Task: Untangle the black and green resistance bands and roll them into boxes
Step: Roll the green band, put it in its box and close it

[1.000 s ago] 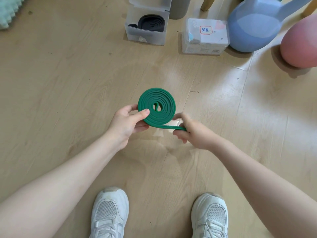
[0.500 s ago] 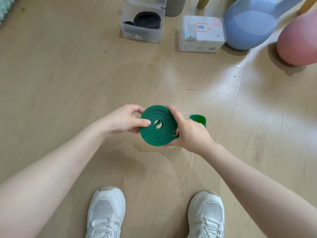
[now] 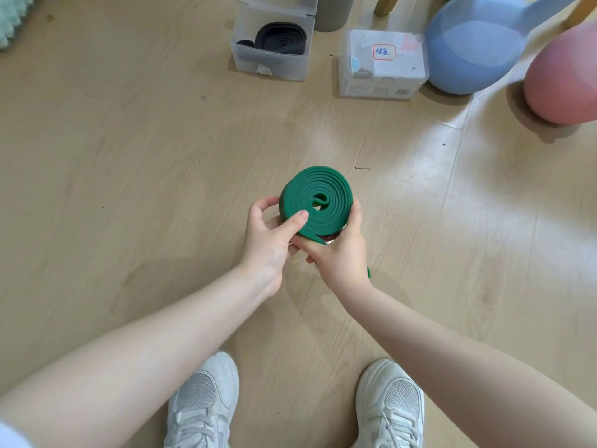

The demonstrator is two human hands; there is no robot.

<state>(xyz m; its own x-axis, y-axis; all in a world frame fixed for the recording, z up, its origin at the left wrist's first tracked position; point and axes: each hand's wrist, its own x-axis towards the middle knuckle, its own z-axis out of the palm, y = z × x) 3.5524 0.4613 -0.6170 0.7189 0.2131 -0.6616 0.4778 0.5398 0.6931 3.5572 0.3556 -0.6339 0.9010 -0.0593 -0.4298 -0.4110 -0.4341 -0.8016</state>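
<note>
Gripping green band [image 3: 316, 197] coil tighter, loose tail shorter than before

Green band [image 3: 318, 197], black band [image 3: 280, 38] — blue kettlebell [image 3: 475, 43], pink ball [image 3: 563, 76], white shoes [image 3: 202, 405].

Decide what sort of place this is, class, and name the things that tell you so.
Probably a home workout corner. A blue kettlebell and pink ball sit on a wood floor, and both hands hold a rolled green band.

two bands [image 3: 316, 198] (one boxed), two boxes [image 3: 272, 59]
</note>
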